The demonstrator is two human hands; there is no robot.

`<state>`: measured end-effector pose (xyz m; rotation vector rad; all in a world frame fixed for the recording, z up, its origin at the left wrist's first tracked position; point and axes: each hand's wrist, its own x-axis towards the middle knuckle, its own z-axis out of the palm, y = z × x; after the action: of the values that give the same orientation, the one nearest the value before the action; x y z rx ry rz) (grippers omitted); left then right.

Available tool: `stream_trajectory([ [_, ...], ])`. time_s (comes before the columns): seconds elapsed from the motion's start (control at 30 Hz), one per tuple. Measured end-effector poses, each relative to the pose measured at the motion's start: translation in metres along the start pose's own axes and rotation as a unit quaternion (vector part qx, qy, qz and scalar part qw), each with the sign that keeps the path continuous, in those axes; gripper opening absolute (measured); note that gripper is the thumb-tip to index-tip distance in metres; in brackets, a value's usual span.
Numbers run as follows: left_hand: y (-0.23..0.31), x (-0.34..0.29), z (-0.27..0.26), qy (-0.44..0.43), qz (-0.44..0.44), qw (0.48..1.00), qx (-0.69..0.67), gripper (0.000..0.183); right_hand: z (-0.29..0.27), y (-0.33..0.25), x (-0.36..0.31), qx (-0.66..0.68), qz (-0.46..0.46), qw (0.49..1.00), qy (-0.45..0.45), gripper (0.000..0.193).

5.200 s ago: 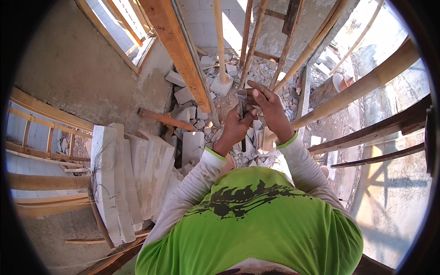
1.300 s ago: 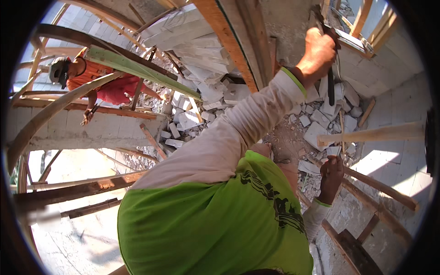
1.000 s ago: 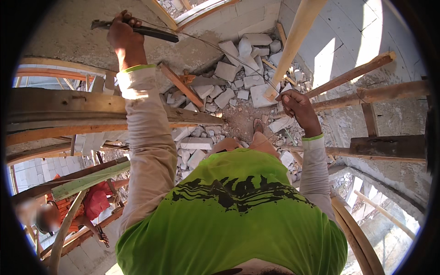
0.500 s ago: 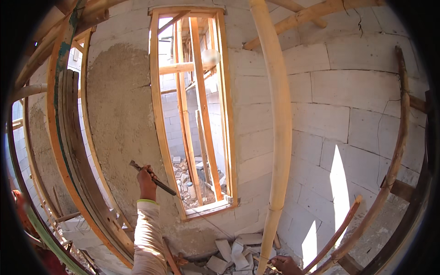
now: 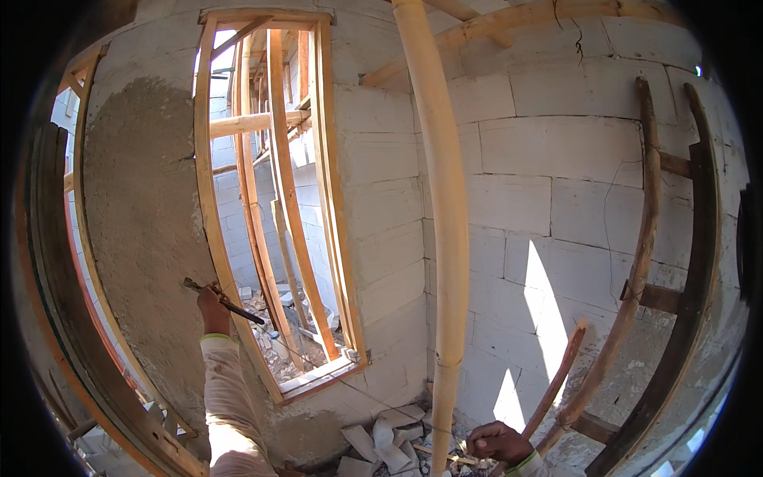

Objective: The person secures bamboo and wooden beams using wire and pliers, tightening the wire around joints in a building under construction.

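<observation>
My left hand [image 5: 212, 304] is raised against the left post of a wooden window frame [image 5: 208, 238], shut on a dark, thin metal tool [image 5: 230, 305] that lies slanted across the post. A thin string [image 5: 373, 396] runs from the tool's end down to the right. It ends at my right hand [image 5: 494, 441], low at the bottom edge, whose fingers are curled around it. That hand is beside a reddish wooden stick [image 5: 560, 378] and just above broken white blocks [image 5: 389, 437].
A thick pale pole [image 5: 445, 238] stands upright in front of the white block wall [image 5: 572, 199]. Rough plaster [image 5: 143, 238] covers the wall left of the window. Dark bent timbers [image 5: 691, 318] lean at the right, curved planks [image 5: 71, 334] at the left.
The view has swung up from my body and the rubble to the wall and window. My left hand, with the tool, now sits at the window frame; my right hand stays low.
</observation>
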<state>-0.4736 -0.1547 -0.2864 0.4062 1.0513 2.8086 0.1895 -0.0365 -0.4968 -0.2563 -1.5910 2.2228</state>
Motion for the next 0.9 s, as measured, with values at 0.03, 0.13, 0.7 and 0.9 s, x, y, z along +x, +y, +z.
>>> stream_trajectory([
  [0.03,0.000,0.001,-0.009,0.006,-0.021,1.000,0.004,0.017,0.000,-0.010,0.001,0.009,-0.119,0.990,0.070,0.026],
  [0.13,-0.027,-0.026,0.006,-0.082,-0.064,0.994,0.019,0.015,-0.027,-0.013,0.012,0.157,-0.257,0.941,0.153,0.024],
  [0.7,-0.130,0.018,-0.045,-0.025,-0.163,0.981,0.098,0.017,-0.012,0.062,-0.062,-0.043,0.291,0.950,0.105,0.019],
  [0.9,-0.144,-0.004,-0.088,-0.064,-0.191,0.975,0.095,0.013,-0.018,0.112,-0.090,-0.018,0.327,0.928,0.176,0.015],
])
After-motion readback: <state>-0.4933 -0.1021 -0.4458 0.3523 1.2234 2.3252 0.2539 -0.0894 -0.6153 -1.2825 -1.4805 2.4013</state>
